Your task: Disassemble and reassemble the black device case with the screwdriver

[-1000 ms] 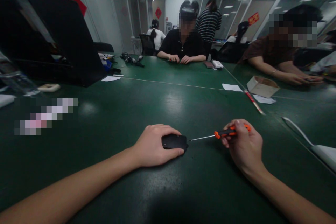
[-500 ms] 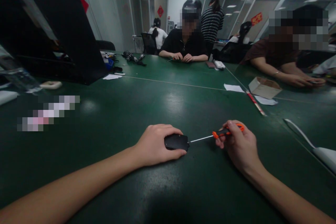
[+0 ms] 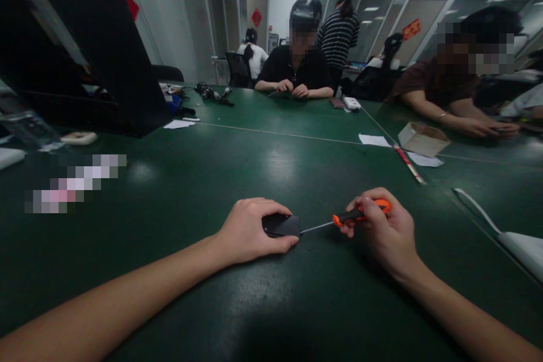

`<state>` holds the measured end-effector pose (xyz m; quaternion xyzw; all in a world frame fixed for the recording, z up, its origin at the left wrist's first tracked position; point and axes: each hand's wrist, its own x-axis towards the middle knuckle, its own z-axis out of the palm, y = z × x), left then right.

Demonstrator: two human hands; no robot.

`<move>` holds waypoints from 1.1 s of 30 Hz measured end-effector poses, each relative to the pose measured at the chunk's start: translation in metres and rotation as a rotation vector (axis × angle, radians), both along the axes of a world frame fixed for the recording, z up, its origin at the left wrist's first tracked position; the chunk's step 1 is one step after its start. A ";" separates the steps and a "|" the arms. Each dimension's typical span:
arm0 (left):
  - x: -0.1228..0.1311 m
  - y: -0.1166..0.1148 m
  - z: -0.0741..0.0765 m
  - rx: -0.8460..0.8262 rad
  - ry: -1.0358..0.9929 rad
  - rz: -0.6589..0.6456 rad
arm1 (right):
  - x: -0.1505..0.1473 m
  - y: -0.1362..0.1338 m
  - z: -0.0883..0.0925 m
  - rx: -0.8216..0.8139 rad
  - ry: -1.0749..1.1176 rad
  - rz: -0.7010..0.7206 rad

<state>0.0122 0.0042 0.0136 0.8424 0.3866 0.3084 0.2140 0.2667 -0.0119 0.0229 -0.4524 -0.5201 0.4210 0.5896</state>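
Observation:
My left hand [image 3: 248, 232] is curled over a small flat black device [image 3: 280, 225] and presses it onto the green table [image 3: 182, 203]. My right hand [image 3: 384, 232] grips the orange-and-black handle of a thin screwdriver [image 3: 354, 215]. Its metal shaft points left and the tip touches the device's right end. Both forearms rest low across the table's near side.
An open black laptop [image 3: 97, 62] stands at the back left with small items beside it. A cardboard box [image 3: 422, 138], paper sheets and a red pencil [image 3: 409, 164] lie at the right. A white object [image 3: 521, 246] lies at the far right. Other people sit around the table.
My right hand and the screwdriver have shifted left, bringing the tip closer into the device's right end. My left hand has stayed on the device.

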 end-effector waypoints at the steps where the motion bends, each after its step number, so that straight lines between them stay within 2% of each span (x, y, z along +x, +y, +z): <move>1: 0.000 0.000 0.000 -0.003 0.000 -0.002 | 0.000 -0.003 0.001 0.030 -0.015 -0.009; 3: -0.001 0.000 0.000 -0.007 0.001 -0.007 | 0.000 -0.004 -0.002 0.028 -0.013 -0.049; 5: -0.001 0.000 0.000 -0.002 0.002 -0.016 | 0.001 0.000 -0.007 -0.042 0.004 -0.058; 8: -0.002 0.000 -0.001 0.017 -0.011 -0.041 | 0.005 0.009 -0.014 -0.187 -0.048 0.037; 10: -0.002 0.000 -0.003 0.035 -0.034 -0.052 | 0.007 0.012 -0.013 -0.215 -0.226 0.141; 13: -0.003 0.000 -0.005 0.048 -0.085 -0.053 | 0.006 0.007 -0.006 -0.051 -0.631 0.348; 16: -0.003 -0.001 -0.007 0.056 -0.132 -0.054 | 0.003 0.000 -0.003 0.189 -0.836 0.445; 22: -0.003 0.000 -0.007 0.094 -0.172 -0.093 | 0.009 0.003 -0.012 0.526 -0.970 0.176; 29: -0.003 0.000 -0.007 0.058 -0.167 -0.237 | 0.008 0.000 -0.012 0.886 -1.191 0.075; 33: -0.006 0.003 -0.002 -0.015 -0.128 -0.277 | 0.008 -0.003 -0.010 0.966 -1.243 0.040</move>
